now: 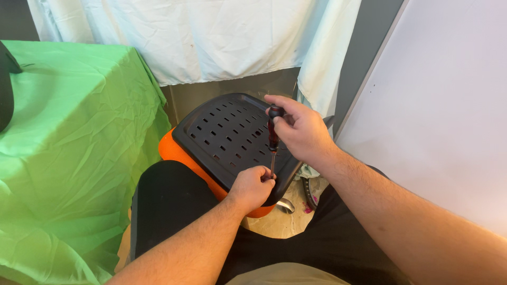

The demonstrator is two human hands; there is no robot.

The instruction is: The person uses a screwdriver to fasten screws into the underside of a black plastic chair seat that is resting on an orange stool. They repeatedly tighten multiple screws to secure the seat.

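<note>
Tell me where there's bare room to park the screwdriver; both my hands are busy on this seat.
The green cloth left of the black slotted panel lies bare. Panel's far half is free too. It's crowded where your left hand and right hand meet at the screwdriver.

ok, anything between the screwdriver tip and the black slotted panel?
Nothing visible. The right hand holds the screwdriver upright over the black slotted panel; the left hand pinches around its tip at the panel's near edge, so the contact point itself is hidden.
</note>
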